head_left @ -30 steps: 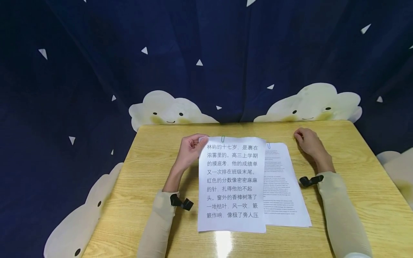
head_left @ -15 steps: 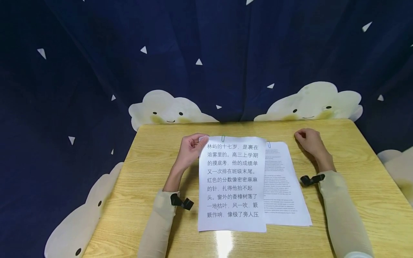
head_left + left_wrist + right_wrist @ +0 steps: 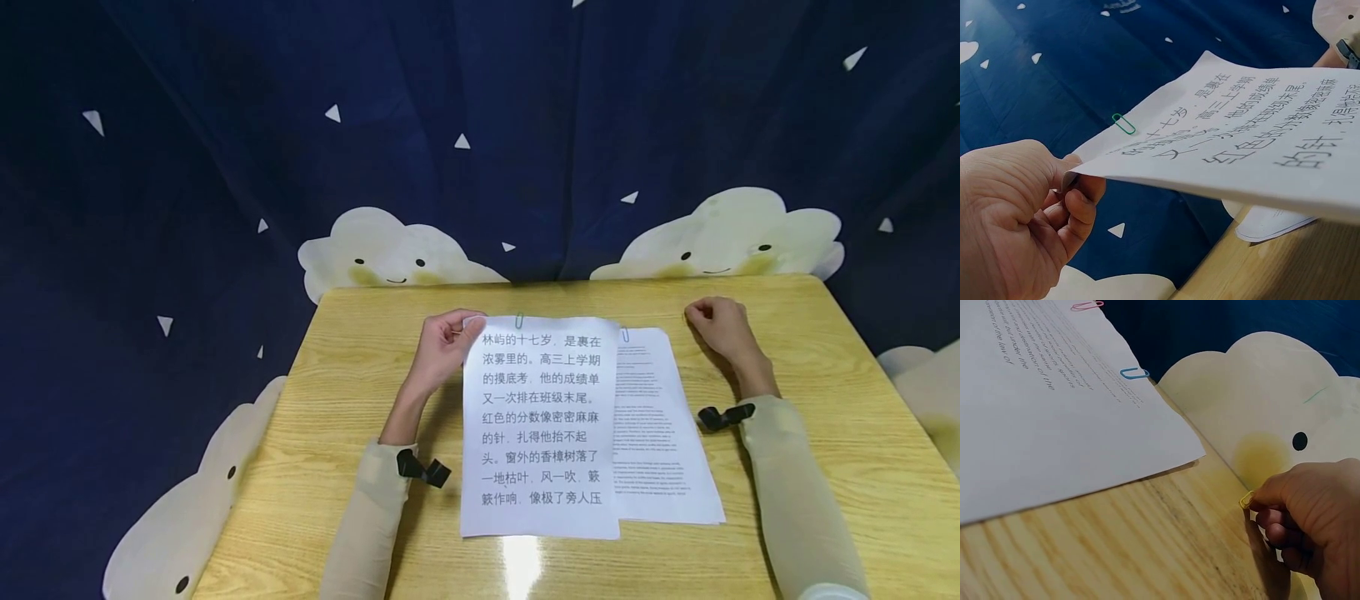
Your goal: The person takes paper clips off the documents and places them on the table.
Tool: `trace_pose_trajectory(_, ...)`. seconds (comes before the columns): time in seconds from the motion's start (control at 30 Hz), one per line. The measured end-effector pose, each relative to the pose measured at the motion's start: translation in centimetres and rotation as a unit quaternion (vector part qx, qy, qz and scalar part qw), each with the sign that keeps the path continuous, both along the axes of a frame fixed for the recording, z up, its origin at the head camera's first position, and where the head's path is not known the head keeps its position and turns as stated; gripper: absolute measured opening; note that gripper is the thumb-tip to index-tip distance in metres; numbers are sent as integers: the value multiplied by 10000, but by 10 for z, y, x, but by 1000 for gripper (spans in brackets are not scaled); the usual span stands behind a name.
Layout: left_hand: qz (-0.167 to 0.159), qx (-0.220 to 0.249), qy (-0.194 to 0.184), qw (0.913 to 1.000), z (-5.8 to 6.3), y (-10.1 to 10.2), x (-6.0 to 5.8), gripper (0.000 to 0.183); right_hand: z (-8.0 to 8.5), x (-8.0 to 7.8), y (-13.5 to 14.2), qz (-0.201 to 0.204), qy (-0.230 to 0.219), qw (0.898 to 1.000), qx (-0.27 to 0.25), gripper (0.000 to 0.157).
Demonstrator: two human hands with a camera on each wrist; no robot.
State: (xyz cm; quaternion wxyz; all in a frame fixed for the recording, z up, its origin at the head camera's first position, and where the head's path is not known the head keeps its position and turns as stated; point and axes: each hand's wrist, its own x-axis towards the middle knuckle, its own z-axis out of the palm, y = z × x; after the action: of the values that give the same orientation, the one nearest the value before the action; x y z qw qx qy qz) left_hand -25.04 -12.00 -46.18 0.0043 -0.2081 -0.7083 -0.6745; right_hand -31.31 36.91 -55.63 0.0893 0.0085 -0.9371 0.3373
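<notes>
Two hands of mine are pinching: my left hand (image 3: 439, 352) grips the large-print sheet (image 3: 540, 425) by its upper left corner, holding it tilted above the table (image 3: 337, 367), a green paper clip (image 3: 1124, 124) on its top edge. My right hand (image 3: 1317, 519) pinches a yellow paper clip (image 3: 1247, 500) near the table's far edge. Beside it, small-print sheets (image 3: 654, 442) lie on the table, bearing a blue paper clip (image 3: 1134, 374).

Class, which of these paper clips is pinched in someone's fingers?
The yellow clip, pinched by the right hand; the green clip, blue clip and pink clip sit at edges of pages.
</notes>
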Motion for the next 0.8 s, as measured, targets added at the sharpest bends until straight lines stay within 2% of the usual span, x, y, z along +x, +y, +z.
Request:
trace_pose_trajectory(0.4,-133,29,113,9998,-1,0,-1,21,0,1,-1,-42,-96,9999,-72,37)
trace_pose_trajectory(0.43,-137,37,92,9999,2,1,1,21,0,1,-1,-42,-94,9999,-76,37)
trace_pose_trajectory(0.63,-80,-3,71,9999,2,1,1,21,0,1,0,-20,-36,9999,-105,37)
trace_pose_trajectory(0.67,-67,-19,79,9999,-2,1,-1,22,1,1,0,-26,-20,9999,-124,37)
trace_pose_trajectory(0.8,-29,-53,-8,10000,-2,1,-1,22,8,1,-1,-124,46,9998,-162,39)
